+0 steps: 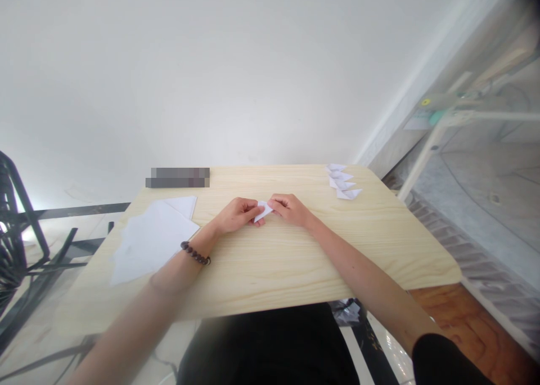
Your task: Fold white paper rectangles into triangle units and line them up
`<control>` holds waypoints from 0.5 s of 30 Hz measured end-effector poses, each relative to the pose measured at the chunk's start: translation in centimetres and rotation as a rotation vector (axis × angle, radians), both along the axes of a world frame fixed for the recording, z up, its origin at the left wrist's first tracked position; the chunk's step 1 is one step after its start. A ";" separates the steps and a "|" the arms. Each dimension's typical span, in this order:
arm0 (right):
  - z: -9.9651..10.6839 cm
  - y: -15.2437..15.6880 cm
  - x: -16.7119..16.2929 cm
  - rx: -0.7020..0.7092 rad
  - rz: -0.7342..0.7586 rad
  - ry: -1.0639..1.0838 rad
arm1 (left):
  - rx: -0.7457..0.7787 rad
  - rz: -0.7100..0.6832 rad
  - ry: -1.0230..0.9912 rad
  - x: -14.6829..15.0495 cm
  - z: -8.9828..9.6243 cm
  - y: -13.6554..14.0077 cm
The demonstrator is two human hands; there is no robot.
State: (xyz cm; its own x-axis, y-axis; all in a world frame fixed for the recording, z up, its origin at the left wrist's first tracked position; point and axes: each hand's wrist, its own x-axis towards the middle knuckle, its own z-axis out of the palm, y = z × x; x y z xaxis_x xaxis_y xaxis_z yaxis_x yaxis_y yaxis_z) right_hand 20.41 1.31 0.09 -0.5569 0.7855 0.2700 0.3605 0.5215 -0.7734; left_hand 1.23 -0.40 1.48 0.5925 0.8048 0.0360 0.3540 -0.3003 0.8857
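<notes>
A small folded piece of white paper is held between both hands above the middle of the wooden table. My left hand pinches its left side, thumb on top and fingers curled beneath. From the other side my right hand grips the paper's right end between thumb and forefinger. Part of the folded paper is hidden by the fingers. Beside my left forearm lies a spread pile of white paper sheets. Several folded white paper pieces stand in a row at the table's far right.
A blurred-out dark object sits at the back left edge of the table. The white wall rises directly behind. A black chair is off to the left, and a white metal frame stands at the right.
</notes>
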 end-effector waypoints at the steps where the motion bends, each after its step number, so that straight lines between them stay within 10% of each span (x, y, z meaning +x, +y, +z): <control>1: 0.0 0.0 0.0 -0.001 0.004 0.005 | 0.003 -0.005 0.013 0.0 0.0 0.0; 15: 0.1 -0.4 -0.3 -0.017 0.048 -0.015 | 0.018 -0.008 0.129 0.0 0.3 -0.1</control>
